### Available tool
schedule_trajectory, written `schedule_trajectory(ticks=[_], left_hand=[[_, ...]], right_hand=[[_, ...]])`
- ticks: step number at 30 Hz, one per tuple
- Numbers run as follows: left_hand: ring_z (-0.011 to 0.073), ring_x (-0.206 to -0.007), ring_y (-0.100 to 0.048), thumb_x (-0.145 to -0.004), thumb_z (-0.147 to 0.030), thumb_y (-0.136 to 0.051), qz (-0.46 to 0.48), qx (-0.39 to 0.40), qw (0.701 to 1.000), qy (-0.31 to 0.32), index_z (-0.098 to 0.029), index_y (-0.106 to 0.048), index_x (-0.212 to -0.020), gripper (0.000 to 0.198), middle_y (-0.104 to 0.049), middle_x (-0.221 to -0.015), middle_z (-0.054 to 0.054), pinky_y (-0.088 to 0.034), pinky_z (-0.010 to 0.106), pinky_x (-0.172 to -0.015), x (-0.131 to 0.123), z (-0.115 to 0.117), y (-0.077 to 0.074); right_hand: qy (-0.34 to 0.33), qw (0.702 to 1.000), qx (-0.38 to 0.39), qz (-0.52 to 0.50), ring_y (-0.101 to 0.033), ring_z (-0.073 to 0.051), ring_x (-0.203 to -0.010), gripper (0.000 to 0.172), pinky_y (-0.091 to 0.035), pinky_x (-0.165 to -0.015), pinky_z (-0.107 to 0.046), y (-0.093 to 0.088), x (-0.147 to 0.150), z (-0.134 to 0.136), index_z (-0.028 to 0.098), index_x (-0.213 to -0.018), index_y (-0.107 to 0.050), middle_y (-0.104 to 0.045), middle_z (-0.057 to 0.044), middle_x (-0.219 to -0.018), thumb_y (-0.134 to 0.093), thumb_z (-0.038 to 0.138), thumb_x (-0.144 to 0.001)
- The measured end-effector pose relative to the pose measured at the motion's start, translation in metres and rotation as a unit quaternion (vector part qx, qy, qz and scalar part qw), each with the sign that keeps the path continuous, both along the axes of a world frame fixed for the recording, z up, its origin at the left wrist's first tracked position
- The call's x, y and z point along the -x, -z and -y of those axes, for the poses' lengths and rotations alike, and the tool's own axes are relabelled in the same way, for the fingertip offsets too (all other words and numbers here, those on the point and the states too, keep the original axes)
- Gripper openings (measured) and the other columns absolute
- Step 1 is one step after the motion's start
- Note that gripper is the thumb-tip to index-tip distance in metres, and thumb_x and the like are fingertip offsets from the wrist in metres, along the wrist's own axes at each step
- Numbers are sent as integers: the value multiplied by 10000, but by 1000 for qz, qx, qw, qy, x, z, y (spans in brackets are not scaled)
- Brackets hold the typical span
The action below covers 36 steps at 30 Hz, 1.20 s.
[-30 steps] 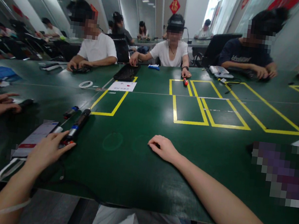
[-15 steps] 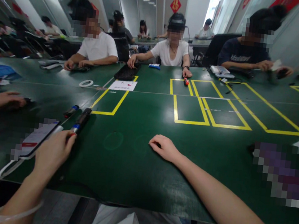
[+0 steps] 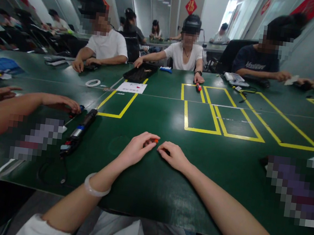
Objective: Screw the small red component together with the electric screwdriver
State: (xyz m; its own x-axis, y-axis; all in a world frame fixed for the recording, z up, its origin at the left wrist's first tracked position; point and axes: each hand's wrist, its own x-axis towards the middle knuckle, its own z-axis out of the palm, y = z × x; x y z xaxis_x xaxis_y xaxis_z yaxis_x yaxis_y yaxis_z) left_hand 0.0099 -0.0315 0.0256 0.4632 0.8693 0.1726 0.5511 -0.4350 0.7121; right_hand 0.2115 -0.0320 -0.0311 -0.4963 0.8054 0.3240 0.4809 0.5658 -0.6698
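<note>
Over the middle of the green table (image 3: 147, 192), my left hand (image 3: 138, 148) pinches a small orange-red piece (image 3: 156, 141) between thumb and fingers; most of it is hidden, so I cannot tell its kind. Close to its right, my right hand (image 3: 173, 155) lies on the tabletop with its fingers curled in. Whatever those fingers hold, if anything, is hidden. The two hands nearly meet but stay apart. To the left lies a black and silver electric screwdriver (image 3: 79, 132) with a cable, which neither of my hands touches.
From the left, a co-worker's hand (image 3: 61, 102) reaches to a small dark tool. Yellow tape outlines (image 3: 201, 130) mark the table ahead. Across it, people sit near a black tray (image 3: 141, 73), a paper sheet (image 3: 132, 87) and a white tape roll (image 3: 93, 83).
My left hand has left the screwdriver and moved right, beside my right hand, now with the orange-red piece. My right hand has stayed in place. The co-worker's hand on the left has reached inward.
</note>
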Motion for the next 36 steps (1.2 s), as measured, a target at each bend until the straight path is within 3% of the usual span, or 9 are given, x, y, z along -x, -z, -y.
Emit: schedule_trajectory(ticks=[6, 8, 12, 19, 24, 36], left_hand=[[163, -887, -636, -872, -333, -561, 50, 78, 995, -34, -157, -595, -1074, 270, -677, -987, 70, -501, 285, -782, 2, -5, 21], [169, -897, -640, -870, -336, -565, 55, 106, 993, -25, -152, -611, -1053, 264, -682, -983, 73, -502, 291, -794, 4, -3, 25], [181, -942, -651, -877, -334, -557, 79, 131, 988, 12, -165, -640, -1068, 268, -691, -1039, 73, -496, 307, -845, 1, 0, 29], [174, -907, -649, -843, -326, -613, 135, 173, 976, -7, -155, -564, -1091, 305, -676, -973, 68, -499, 305, -824, 0, -2, 37], [170, -909, -646, -855, -344, -597, 138, 182, 973, 0, -157, -560, -1095, 306, -675, -980, 67, -494, 310, -841, 0, -2, 37], [161, -891, -628, -875, -374, -566, 68, 119, 991, 3, -178, -601, -1010, 241, -665, -938, 39, -476, 278, -800, -3, 3, 29]], right_hand=[[44, 997, 44, -34, -555, -124, -674, 50, -414, -660, -237, 3, 0, 0, 195, -933, -550, -593, 20, -740, -519, 180, -898], [45, 996, 53, -53, -566, -121, -677, 140, -424, -667, -236, 5, -1, 0, 201, -1023, -522, -594, 29, -753, -533, 186, -884], [29, 996, 58, -67, -582, -118, -686, 243, -442, -677, -238, 8, -1, -1, 207, -1107, -499, -600, 28, -777, -531, 176, -868], [-24, 996, 49, -64, -596, -120, -703, 183, -461, -693, -243, 6, 0, 1, 208, -1048, -539, -641, 6, -830, -552, 189, -867], [-17, 997, 54, -51, -596, -131, -729, 116, -466, -704, -252, 7, 0, 0, 198, -998, -576, -653, -11, -843, -568, 240, -891], [2, 992, 90, -83, -609, -132, -722, 170, -459, -688, -251, 1, -1, 0, 187, -1016, -556, -649, -6, -810, -560, 323, -914]])
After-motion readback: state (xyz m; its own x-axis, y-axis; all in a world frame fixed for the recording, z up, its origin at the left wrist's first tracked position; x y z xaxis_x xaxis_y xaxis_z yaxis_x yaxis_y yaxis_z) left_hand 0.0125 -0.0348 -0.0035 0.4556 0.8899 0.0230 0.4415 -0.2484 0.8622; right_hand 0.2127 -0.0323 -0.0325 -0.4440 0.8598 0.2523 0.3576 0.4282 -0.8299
